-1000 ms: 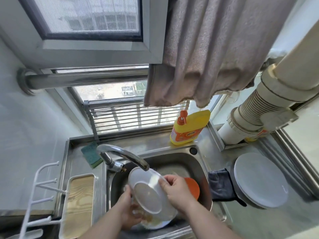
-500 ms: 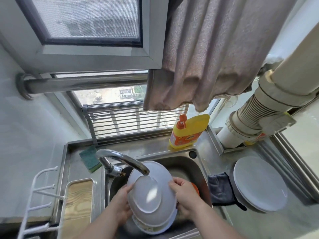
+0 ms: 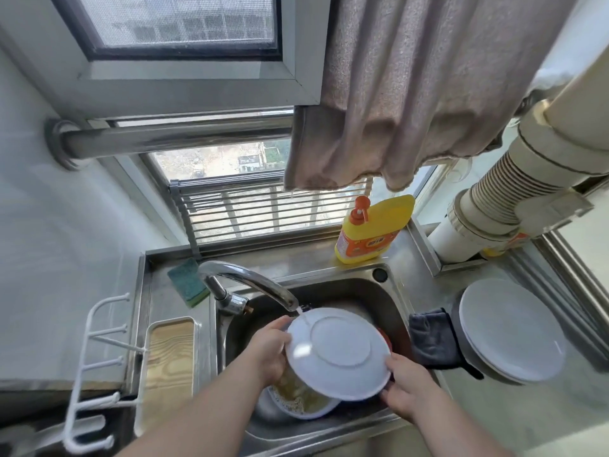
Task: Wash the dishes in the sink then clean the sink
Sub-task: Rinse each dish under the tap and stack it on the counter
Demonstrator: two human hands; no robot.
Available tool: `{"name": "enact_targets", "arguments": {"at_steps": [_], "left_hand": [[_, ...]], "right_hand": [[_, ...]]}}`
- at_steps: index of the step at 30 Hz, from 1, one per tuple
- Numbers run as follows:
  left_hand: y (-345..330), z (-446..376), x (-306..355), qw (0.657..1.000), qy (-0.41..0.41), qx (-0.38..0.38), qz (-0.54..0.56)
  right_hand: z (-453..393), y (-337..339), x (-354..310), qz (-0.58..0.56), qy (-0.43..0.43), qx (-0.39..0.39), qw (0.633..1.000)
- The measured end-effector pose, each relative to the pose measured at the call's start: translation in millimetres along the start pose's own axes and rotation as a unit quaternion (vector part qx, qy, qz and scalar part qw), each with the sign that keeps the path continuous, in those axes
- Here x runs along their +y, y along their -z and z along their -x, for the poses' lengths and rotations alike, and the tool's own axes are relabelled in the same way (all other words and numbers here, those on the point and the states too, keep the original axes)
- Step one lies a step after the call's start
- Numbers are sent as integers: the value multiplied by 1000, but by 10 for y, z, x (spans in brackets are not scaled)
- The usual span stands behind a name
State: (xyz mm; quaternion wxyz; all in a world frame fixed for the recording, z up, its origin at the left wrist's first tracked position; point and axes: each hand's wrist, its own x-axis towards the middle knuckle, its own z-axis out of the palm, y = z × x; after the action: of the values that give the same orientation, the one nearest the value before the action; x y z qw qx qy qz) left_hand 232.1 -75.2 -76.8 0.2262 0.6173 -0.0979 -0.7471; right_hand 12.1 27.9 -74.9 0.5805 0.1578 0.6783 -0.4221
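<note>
Over the steel sink (image 3: 392,291) I hold a white plate (image 3: 339,352) with its underside up. My left hand (image 3: 268,352) grips its left rim and my right hand (image 3: 407,387) grips its lower right rim. Water runs from the curved faucet (image 3: 245,280) onto the plate's upper left edge. Below the plate a white bowl (image 3: 303,400) with brownish residue lies in the sink. An orange dish (image 3: 385,338) peeks out behind the plate's right edge.
A yellow soap bottle (image 3: 375,230) stands on the back ledge. A green sponge (image 3: 188,285) lies left of the faucet. White plates (image 3: 510,329) are stacked on the right counter beside a dark cloth (image 3: 431,341). A wooden tray (image 3: 168,361) and a white rack (image 3: 99,357) are at left.
The plate has turned flatter and shifted right. My right hand slid from its right side to the lower right rim. Water now runs from the faucet onto it.
</note>
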Motion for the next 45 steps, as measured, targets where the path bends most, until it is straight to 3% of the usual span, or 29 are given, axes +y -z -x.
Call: {"name": "enact_targets", "arguments": {"at_steps": [5, 13, 22, 30, 35, 45], "left_hand": [[133, -166, -56, 991, 42, 44, 117], [225, -126, 24, 962, 51, 0, 268], [555, -49, -79, 938, 40, 35, 341], [736, -37, -226, 966, 44, 50, 249], [695, 6, -276, 988, 34, 49, 144], [889, 86, -358, 995, 55, -8, 80]], "right_hand": [[-77, -231, -75, -44, -9, 6, 999], [21, -957, -104, -70, 14, -35, 997], [54, -1535, 80, 20, 33, -56, 998], [66, -1514, 178, 189, 40, -46, 980], [32, -1336, 189, 207, 59, -26, 976], [23, -1242, -1, 221, 89, -52, 970]]}}
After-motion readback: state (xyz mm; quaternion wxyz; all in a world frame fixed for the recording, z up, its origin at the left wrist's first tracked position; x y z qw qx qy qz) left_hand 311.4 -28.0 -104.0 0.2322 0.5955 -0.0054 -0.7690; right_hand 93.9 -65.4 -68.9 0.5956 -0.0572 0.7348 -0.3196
